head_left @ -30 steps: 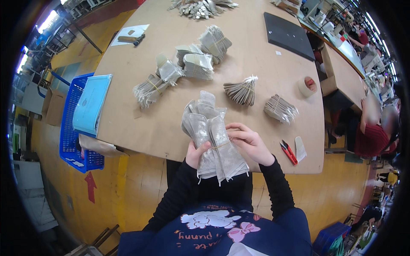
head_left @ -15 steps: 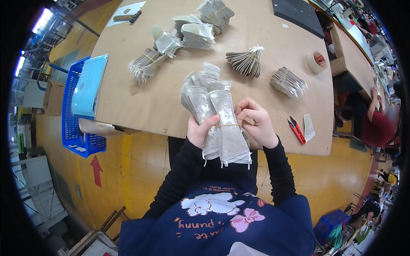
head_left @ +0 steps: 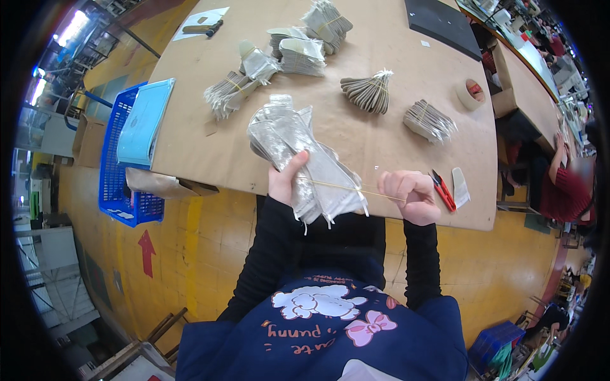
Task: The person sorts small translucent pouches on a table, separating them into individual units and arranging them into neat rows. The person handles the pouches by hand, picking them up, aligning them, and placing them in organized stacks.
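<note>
My left hand (head_left: 289,178) is closed around a bundle of silvery fabric pieces (head_left: 286,136), its thumb pressed on top, above the table's near edge. A thin yellowish rubber band (head_left: 337,185) runs around the bundle and stretches out to the right. My right hand (head_left: 412,195) pulls that band taut in curled fingers, a short way from the fabric. Beyond the bundle lie a fanned, tied bundle of grey-brown pieces (head_left: 368,94) and another banded bundle (head_left: 430,120). Red-handled thread snips (head_left: 443,192) and a single pale piece (head_left: 459,187) rest beside my right hand.
Several more banded bundles (head_left: 302,56) sit at the far left of the brown-covered table (head_left: 254,166). A tape roll (head_left: 471,94), a black slab (head_left: 443,25) and a hammer (head_left: 203,28) lie farther out. A blue basket (head_left: 117,184) with a light-blue folder (head_left: 145,124) stands left. A co-worker (head_left: 562,181) sits right.
My right hand has moved right and down, drawing the rubber band out from the bundle. The bundle has tilted, its far end swinging left in my left hand.
</note>
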The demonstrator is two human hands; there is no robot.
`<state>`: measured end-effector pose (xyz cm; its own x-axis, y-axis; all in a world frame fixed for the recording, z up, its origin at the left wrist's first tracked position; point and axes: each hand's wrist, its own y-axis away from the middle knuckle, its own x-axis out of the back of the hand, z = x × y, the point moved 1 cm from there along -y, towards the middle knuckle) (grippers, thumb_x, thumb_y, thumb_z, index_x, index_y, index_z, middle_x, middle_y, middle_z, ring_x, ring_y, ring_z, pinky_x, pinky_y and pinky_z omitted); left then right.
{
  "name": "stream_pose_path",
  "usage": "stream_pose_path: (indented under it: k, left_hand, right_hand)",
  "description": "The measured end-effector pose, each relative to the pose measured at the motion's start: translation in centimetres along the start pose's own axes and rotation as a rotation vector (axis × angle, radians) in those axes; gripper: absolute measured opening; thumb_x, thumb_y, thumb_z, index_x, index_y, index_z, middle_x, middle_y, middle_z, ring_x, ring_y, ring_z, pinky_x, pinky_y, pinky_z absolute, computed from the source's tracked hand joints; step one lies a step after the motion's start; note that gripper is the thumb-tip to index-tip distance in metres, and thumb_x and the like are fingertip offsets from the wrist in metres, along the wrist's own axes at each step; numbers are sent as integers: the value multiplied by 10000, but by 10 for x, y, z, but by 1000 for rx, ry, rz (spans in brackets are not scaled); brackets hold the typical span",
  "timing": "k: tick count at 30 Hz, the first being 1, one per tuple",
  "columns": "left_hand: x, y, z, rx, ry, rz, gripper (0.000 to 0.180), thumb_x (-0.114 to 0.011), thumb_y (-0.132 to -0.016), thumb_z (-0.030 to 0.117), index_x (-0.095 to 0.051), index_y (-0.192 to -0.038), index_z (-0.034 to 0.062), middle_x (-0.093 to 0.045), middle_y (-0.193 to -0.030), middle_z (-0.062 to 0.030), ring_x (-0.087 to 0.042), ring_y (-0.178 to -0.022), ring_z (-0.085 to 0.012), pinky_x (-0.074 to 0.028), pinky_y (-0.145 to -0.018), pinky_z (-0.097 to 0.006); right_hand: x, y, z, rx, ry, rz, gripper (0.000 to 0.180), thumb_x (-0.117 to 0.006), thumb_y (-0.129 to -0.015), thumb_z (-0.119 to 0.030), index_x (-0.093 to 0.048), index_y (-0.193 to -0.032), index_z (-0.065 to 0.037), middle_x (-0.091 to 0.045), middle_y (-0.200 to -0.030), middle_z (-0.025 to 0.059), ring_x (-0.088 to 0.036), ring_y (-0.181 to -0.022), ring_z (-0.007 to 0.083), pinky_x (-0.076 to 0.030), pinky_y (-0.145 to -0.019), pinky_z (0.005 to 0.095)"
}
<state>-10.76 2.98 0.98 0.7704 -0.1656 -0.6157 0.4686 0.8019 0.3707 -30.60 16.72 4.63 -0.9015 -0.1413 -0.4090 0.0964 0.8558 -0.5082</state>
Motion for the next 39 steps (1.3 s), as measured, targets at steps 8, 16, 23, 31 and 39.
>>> stream_pose_path:
  k: [8, 16, 23, 31, 39]
  left_hand:
    - [-2, 23, 17, -3, 100, 70, 539, -722, -838, 182, -463, -1275, 3, -604, -1118, -155, -626, -1023, -285, -531, -902, -432]
    - [19, 34, 19, -56, 277, 139, 568, -755, -814, 138, -469, -1278, -23, -595, -1157, -148, -626, -1028, -270, -541, -880, -409]
    - [43, 57, 39, -468, 233, 358, 602, -736, -819, 61, -433, -1339, 51, -574, -1203, -143, -577, -1127, -304, -527, -913, -484]
    - [38, 72, 47, -519, 236, 399, 684, -738, -804, 9, -378, -1384, 54, -518, -1285, -115, -542, -1167, -275, -475, -983, -432]
    - [16, 79, 27, -429, 199, 309, 778, -766, -776, 4, -324, -1414, 44, -482, -1329, -133, -513, -1210, -278, -441, -1029, -415]
  right_hand:
    - [-15, 22, -8, -229, 358, 21, 45, -653, -782, 20, -619, -794, 48, -594, -712, 95, -542, -654, 168, -399, -584, 267]
    - [-39, 8, -31, -381, 443, -580, 31, -686, -833, -19, -702, -859, -13, -639, -724, 82, -580, -589, 202, -427, -523, 293]
    - [-3, 5, -69, -250, 552, -552, 83, -687, -799, 33, -697, -880, 17, -663, -860, 128, -647, -683, 200, -491, -580, 305]
    - [74, 39, -108, 70, 933, 816, 162, -583, -935, -63, -696, -996, 36, -614, -1143, 145, -608, -895, 128, -524, -687, 246]
    - [48, 31, -90, -108, 1463, 831, 326, -665, -873, -133, -654, -1171, -1, -566, -1302, 150, -557, -1169, 301, -436, -980, 363]
